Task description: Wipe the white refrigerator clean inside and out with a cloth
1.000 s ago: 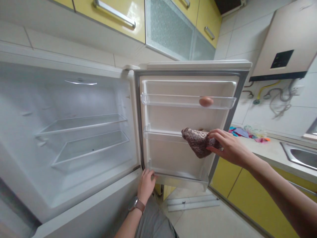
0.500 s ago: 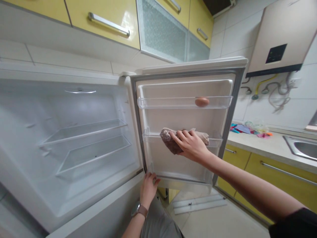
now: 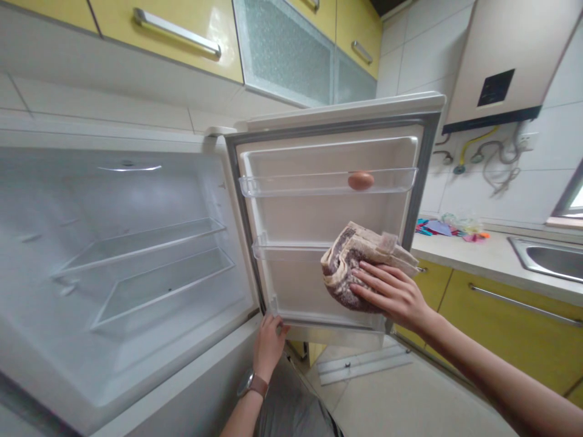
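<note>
My right hand presses a folded brown-and-beige cloth with its fingers over the near side; the thumb is hidden. The cloth is bunched and held in front of the inner side of the open refrigerator door, overlapping the right part of the middle door shelf. Low down by the hinge side, my left hand, with a watch on its wrist, has bent fingers on the door's bottom edge. A brown egg sits in the clear upper door shelf.
Left of the door is the fridge interior with two glass shelves. To the right are a counter with colourful cloths and bags, a sink and a water heater. A white strip lies on the floor.
My right hand has moved right and a little down with the cloth, away from the middle door shelf, and the cloth is turned to show more folds. My left hand stays at the door's bottom edge.
</note>
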`<act>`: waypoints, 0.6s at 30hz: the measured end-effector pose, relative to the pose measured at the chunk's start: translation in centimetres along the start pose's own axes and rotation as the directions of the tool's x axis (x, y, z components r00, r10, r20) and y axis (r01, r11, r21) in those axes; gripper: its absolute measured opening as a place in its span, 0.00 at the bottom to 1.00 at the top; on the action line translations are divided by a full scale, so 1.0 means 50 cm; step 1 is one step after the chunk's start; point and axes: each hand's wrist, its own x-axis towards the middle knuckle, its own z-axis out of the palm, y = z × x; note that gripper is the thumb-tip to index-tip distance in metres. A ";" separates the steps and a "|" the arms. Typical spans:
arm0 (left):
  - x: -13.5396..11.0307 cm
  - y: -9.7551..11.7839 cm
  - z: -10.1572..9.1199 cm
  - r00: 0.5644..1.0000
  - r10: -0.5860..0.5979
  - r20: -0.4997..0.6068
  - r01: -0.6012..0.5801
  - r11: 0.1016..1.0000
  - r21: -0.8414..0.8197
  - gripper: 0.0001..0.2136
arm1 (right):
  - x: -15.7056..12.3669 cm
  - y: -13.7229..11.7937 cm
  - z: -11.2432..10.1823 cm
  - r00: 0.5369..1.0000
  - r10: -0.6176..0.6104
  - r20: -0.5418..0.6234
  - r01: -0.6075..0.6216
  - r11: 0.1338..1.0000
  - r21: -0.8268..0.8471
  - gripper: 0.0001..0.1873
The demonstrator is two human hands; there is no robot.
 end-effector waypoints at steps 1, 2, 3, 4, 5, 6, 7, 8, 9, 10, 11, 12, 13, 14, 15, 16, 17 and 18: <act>-0.001 -0.002 -0.001 1.000 0.002 0.004 -0.002 1.000 -0.002 0.06 | -0.026 -0.019 0.009 0.999 0.044 -0.004 -0.044 0.997 0.060 0.28; -0.001 -0.005 -0.003 1.000 0.004 0.007 -0.004 1.000 -0.005 0.06 | -0.051 -0.042 0.021 0.994 0.112 -0.005 -0.110 0.985 0.134 0.28; -0.002 -0.006 -0.005 1.000 0.007 0.009 -0.007 1.000 -0.010 0.07 | -0.075 -0.066 0.036 0.978 0.210 -0.005 -0.204 0.953 0.225 0.28; -0.003 -0.008 -0.007 1.000 0.012 0.010 -0.012 1.000 -0.017 0.07 | -0.097 -0.091 0.054 0.939 0.343 0.002 -0.324 0.887 0.330 0.27; -0.003 -0.010 -0.008 1.000 0.017 0.008 -0.017 1.000 -0.026 0.07 | -0.115 -0.117 0.072 0.864 0.502 0.032 -0.462 0.767 0.445 0.26; -0.004 -0.012 -0.009 1.000 0.023 0.001 -0.023 0.999 -0.035 0.07 | -0.130 -0.141 0.090 0.732 0.676 0.089 -0.601 0.577 0.553 0.26; -0.004 -0.014 -0.010 1.000 0.027 -0.008 -0.028 0.999 -0.044 0.07 | -0.140 -0.163 0.107 0.546 0.818 0.181 -0.698 0.325 0.638 0.24; -0.005 -0.017 -0.010 0.999 0.032 -0.019 -0.033 0.998 -0.049 0.07 | -0.147 -0.181 0.120 0.321 0.899 0.297 -0.723 0.030 0.690 0.23; -0.005 -0.019 -0.009 0.999 0.036 -0.026 -0.037 0.998 -0.052 0.07 | -0.150 -0.193 0.130 0.093 0.898 0.429 -0.663 -0.265 0.700 0.21; -0.005 -0.022 -0.008 0.999 0.038 -0.030 -0.040 0.998 -0.054 0.08 | -0.149 -0.200 0.134 -0.088 0.822 0.562 -0.533 -0.515 0.671 0.19; -0.005 -0.025 -0.008 0.999 0.039 -0.029 -0.041 0.998 -0.055 0.08 | -0.147 -0.202 0.135 -0.197 0.711 0.676 -0.370 -0.692 0.620 0.18; -0.005 -0.027 -0.007 0.999 0.039 -0.023 -0.040 0.998 -0.054 0.08 | -0.142 -0.198 0.131 -0.237 0.605 0.760 -0.217 -0.796 0.566 0.16; -0.005 -0.029 -0.006 0.999 0.037 -0.016 -0.038 0.998 -0.052 0.08 | -0.136 -0.191 0.123 -0.223 0.541 0.811 -0.104 -0.841 0.532 0.15; -0.005 -0.030 -0.006 0.999 0.035 -0.011 -0.035 0.998 -0.049 0.08 | -0.128 -0.180 0.113 -0.170 0.530 0.831 -0.039 -0.846 0.532 0.14; -0.004 -0.031 -0.005 0.999 0.033 -0.008 -0.033 0.998 -0.045 0.08 | -0.119 -0.167 0.102 -0.097 0.566 0.818 -0.010 -0.823 0.568 0.13; -0.004 -0.031 -0.005 0.999 0.033 -0.008 -0.033 0.999 -0.039 0.07 | -0.108 -0.153 0.091 -0.017 0.626 0.780 -0.002 -0.780 0.626 0.13; -0.005 -0.031 -0.004 0.999 0.033 -0.010 -0.033 0.999 -0.034 0.07 | -0.096 -0.138 0.081 0.061 0.688 0.723 -0.001 -0.725 0.689 0.13; -0.005 -0.031 -0.004 0.999 0.033 -0.013 -0.033 0.999 -0.031 0.07 | -0.083 -0.125 0.073 0.131 0.737 0.663 -0.001 -0.668 0.744 0.14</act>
